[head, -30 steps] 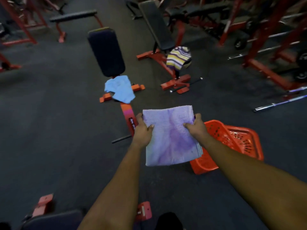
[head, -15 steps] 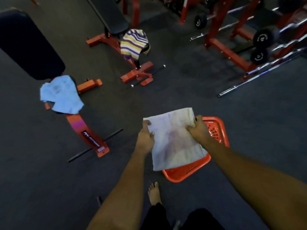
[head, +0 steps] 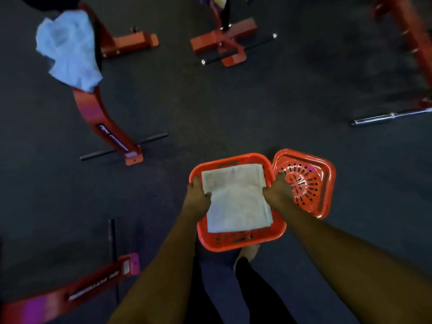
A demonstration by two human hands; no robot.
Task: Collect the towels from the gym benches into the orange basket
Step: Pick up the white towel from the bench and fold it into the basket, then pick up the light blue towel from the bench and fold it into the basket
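Since the earlier frame the folded towel [head: 236, 197] has come down from above the basket's rim into the orange basket [head: 236, 242], and the view has tipped further down, so the striped towel is now almost cut off at the top edge. The left hand [head: 197, 199] has its grip closed on the towel's left edge, thumb on top. The right hand [head: 277, 191] has its grip closed on the right edge. The towel lies flat between them, inside the basket walls. Just right of the right hand, a second orange basket [head: 308, 181] touches the first one, tilted. Well off to the upper left of the left hand, a light blue towel [head: 67, 47] hangs on a red bench frame [head: 105, 127]. The white lettering on that frame is too blurred to read.
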